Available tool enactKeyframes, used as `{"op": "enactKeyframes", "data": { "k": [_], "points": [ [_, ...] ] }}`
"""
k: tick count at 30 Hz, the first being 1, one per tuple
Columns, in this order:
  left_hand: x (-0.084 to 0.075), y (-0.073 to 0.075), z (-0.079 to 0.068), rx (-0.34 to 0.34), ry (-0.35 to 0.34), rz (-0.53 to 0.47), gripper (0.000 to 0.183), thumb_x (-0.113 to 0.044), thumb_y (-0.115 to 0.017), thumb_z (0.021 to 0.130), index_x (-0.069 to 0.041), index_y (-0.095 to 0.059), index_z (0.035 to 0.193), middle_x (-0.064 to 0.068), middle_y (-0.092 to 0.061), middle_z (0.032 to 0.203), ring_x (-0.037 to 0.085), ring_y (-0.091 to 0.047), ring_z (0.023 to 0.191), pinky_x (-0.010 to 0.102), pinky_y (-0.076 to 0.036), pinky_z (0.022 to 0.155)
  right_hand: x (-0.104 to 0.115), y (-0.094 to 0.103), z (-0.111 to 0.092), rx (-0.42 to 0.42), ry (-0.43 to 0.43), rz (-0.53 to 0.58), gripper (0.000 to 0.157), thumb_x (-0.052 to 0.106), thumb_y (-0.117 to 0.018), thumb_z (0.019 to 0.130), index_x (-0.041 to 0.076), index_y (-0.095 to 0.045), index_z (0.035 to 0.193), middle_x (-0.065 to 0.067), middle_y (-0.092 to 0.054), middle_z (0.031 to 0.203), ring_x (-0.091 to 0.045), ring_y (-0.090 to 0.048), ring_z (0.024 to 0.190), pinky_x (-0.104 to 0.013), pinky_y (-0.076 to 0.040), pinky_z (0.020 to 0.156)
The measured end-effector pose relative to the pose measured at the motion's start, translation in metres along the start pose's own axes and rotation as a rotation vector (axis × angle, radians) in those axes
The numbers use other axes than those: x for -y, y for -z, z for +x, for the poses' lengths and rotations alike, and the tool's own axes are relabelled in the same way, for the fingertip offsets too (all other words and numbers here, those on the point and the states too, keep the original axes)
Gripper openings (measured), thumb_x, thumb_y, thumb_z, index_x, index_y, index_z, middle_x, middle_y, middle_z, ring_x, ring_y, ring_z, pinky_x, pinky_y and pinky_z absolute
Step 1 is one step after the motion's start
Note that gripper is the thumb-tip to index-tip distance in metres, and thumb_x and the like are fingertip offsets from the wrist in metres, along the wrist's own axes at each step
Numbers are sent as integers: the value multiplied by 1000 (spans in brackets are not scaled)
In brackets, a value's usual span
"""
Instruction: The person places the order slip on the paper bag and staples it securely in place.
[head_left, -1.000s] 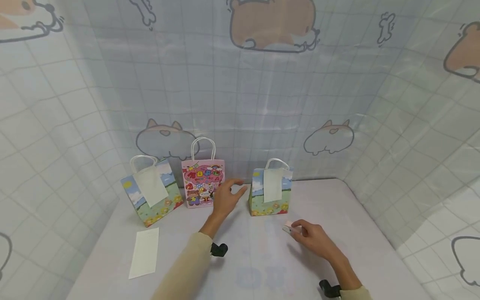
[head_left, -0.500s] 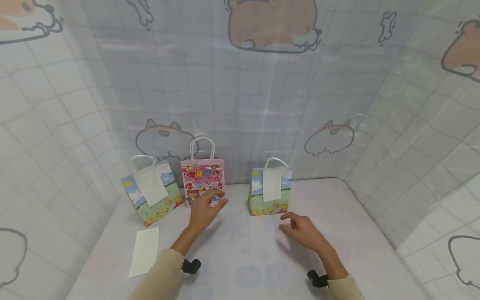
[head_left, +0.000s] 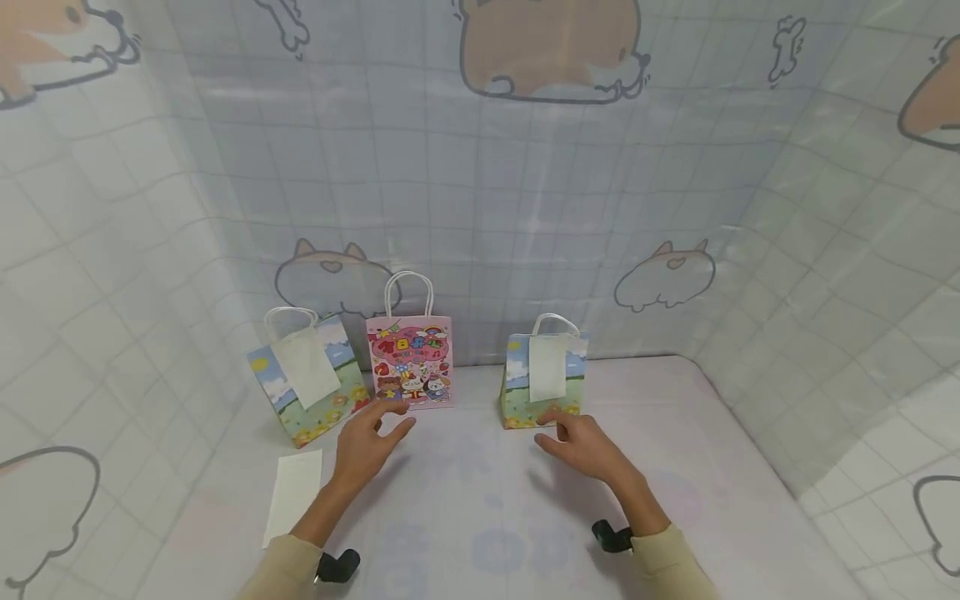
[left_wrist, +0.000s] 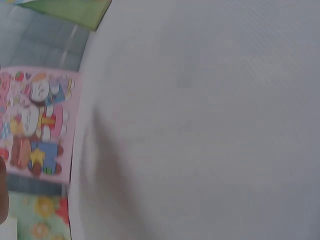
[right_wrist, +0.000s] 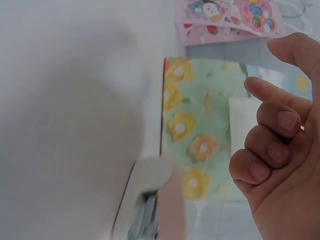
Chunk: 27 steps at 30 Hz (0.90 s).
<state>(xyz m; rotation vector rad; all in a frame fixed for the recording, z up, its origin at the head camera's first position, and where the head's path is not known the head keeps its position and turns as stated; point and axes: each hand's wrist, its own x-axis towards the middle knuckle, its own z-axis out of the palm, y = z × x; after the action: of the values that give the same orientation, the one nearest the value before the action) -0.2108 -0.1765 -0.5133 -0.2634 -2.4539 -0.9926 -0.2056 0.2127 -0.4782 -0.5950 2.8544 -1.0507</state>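
Two beige sleeves (head_left: 671,562) are nearest, each wrist bearing a small black device (head_left: 339,567). Just past the left one, a blank white rectangular paper sheet (head_left: 292,496) lies flat on the pale table (head_left: 465,492).

The left hand (head_left: 365,442) is over the table, in front of the bags, fingers loosely curved, thumb apart, gripping nothing. The right hand (head_left: 581,446) is also unladen: thumb and index apart, other three fingers curled in.

A small pale-pink and white stapler (right_wrist: 171,200) shows in the right wrist view, close to the right hand but clear of its fingers, before a green-blue landscape-printed paper bag (head_left: 517,392). That bag stands upright just beyond the hand; I cannot tell whether they touch.

Beyond the left hand stands a pink cartoon-printed paper bag (head_left: 410,358); beside it, a second landscape-printed bag (head_left: 322,417) sits tilted. Behind everything hangs a pale grid-patterned sheet (head_left: 495,208) with cartoon dogs.
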Motion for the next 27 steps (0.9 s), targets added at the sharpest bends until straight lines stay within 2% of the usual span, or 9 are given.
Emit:
{"op": "enactKeyframes", "data": {
  "k": [6,10,14,18,23,27],
  "points": [
    [19,25,-16,-42,41,51,26,-38,-81,85,-25,-74,107,-8,-74,99,17,-68,87,32,-52,71,12,-4,18,23,30,40,40,42,-67,96,11,-67,121,4,-48,66,-8,-41,55,-26,-36,50],
    [33,39,-25,-58,69,82,25,-35,-81,85,-23,-75,106,-7,-74,100,20,-68,88,30,-51,71,18,-9,32,3,53,54,34,38,-68,96,15,-68,121,4,-49,65,-8,-42,54,-26,-38,51],
    [49,49,-35,-73,77,118,24,-34,-81,86,-23,-75,106,-6,-74,100,23,-68,86,26,-49,69,22,-15,44,-8,58,84,33,37,-69,95,16,-70,121,4,-50,62,-8,-42,52,-27,-38,50],
    [63,58,-44,-93,96,147,25,-36,-81,85,-23,-76,106,-7,-74,102,21,-68,84,20,-46,69,27,-22,56,6,67,86,35,41,-67,96,17,-69,121,3,-52,61,-8,-43,51,-27,-38,48],
    [74,70,-53,-121,127,194,24,-36,-82,84,-24,-75,104,-8,-74,103,16,-64,80,15,-41,67,38,-29,72,22,88,123,31,43,-65,97,23,-67,120,2,-56,62,-12,-54,51,-29,-42,50],
    [84,78,-59,-131,136,226,25,-36,-82,84,-23,-76,104,-6,-74,105,16,-63,78,16,-40,65,48,-32,83,34,90,161,34,44,-65,97,20,-66,122,-1,-55,63,-15,-58,51,-30,-43,51]
  ]
}}
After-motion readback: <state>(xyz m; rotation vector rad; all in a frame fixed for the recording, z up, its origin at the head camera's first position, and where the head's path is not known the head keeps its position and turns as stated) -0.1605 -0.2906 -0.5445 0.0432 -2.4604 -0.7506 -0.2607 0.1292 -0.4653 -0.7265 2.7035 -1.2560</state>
